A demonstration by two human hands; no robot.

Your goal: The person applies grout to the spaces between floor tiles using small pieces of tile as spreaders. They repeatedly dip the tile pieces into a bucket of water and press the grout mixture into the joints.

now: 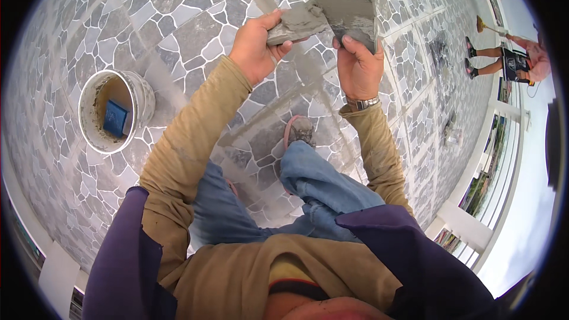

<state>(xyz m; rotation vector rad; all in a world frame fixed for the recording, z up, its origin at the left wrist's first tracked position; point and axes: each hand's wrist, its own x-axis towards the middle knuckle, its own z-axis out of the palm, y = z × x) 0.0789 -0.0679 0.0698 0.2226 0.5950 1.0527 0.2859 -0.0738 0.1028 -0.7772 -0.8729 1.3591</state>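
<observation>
My left hand (pixel 255 46) is closed around one end of a flat slab (pixel 296 25) coated in wet grey mortar; the coating hides its kind. A thin, roughly square grey scraper blade (pixel 354 15), smeared with the same mortar, is in my right hand (pixel 360 71), thumb on its near face and fingers behind. The blade's left edge meets or overlaps the slab's right end, where a ridge of mortar is heaped. Both things are held above the tiled floor (pixel 195 35), in front of me.
On my left stands a white bucket (pixel 145 104) of murky brown water, with a blue block-like thing (pixel 115 118) inside. My shoe (pixel 299 130) is on the tiles. At far right another person (pixel 521 62) holds a long-handled broom (pixel 487 25) near a white railing (pixel 468 225).
</observation>
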